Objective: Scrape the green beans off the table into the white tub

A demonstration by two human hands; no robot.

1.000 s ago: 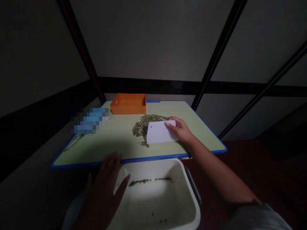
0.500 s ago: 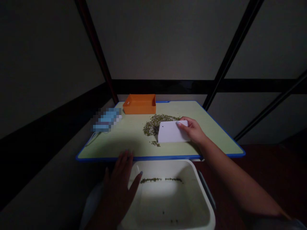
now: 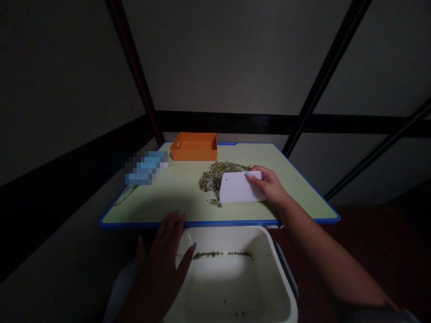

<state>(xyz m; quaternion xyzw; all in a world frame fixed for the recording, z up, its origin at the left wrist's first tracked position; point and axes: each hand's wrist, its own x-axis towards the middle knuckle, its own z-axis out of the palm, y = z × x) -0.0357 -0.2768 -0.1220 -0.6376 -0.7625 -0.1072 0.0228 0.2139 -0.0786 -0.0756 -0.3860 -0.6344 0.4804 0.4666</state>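
Note:
My right hand (image 3: 267,184) grips a flat white scraper (image 3: 239,187) with a small hole near one corner, thumb on its face. The scraper stands on the table (image 3: 161,204), its lower edge close to a loose pile of small greenish grains (image 3: 217,172); part of the pile is hidden behind it. A few grains lie apart, left of its lower corner. My left hand (image 3: 164,258) is in shadow with fingers spread, over the left rim of a white tub (image 3: 229,233) below the table's front edge. Grains lie in a line along the tub's far inner bottom edge.
An orange open box (image 3: 194,154) stands at the table's back left. A blurred-out blue and white thing (image 3: 146,168) with a cable lies at the left edge. The table has a blue rim, and grey wall panels (image 3: 222,58) rise behind it.
The whole view has shifted slightly. Both hands, the scraper and the grains keep nearly the same places relative to the table and tub.

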